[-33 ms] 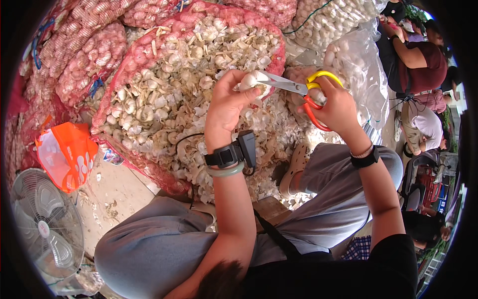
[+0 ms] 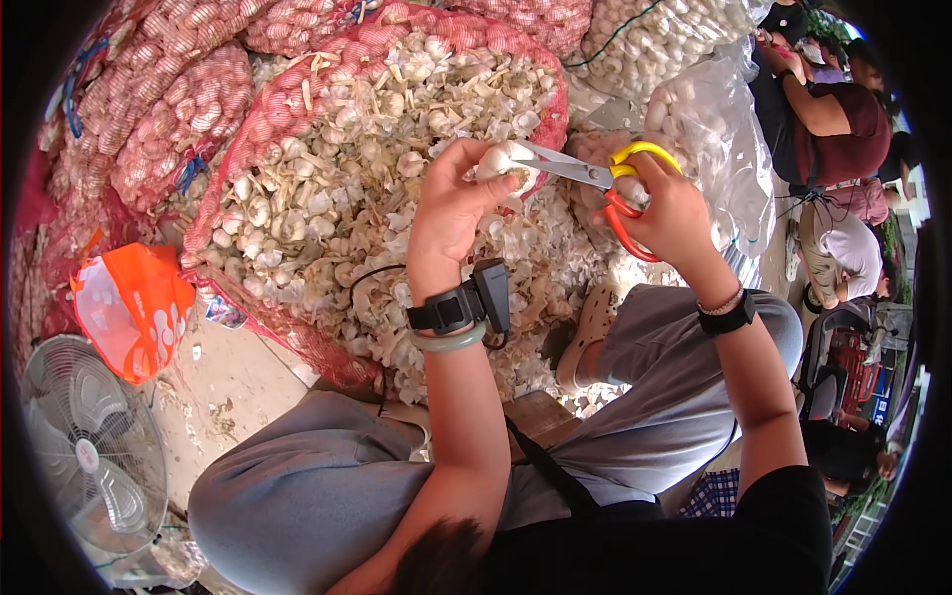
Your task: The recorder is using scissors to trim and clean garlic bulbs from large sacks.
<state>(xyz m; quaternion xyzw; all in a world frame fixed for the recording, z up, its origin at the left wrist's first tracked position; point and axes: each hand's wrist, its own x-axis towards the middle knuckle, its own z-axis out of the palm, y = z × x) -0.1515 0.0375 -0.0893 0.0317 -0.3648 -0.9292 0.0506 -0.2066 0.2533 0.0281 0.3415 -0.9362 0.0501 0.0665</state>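
Observation:
My left hand [image 2: 458, 201] is closed round a white garlic bulb [image 2: 504, 167], thumb on its lower side. In my right hand [image 2: 669, 210] is a pair of scissors [image 2: 599, 176] with one yellow and one red handle loop. Their slightly parted blades point left, and the tips meet the bulb's right side. Below both hands spreads a large heap of garlic bulbs, cut stalks and papery skins [image 2: 347, 198] in an opened red mesh sack [image 2: 223, 188].
Full red mesh sacks of garlic [image 2: 183, 129] stand at the far left, and a clear plastic bag of bulbs [image 2: 709, 149] at the far right. An orange plastic bag [image 2: 134, 307] and a fan [image 2: 94, 446] are on the left. Several people [image 2: 838, 129] are at the right edge.

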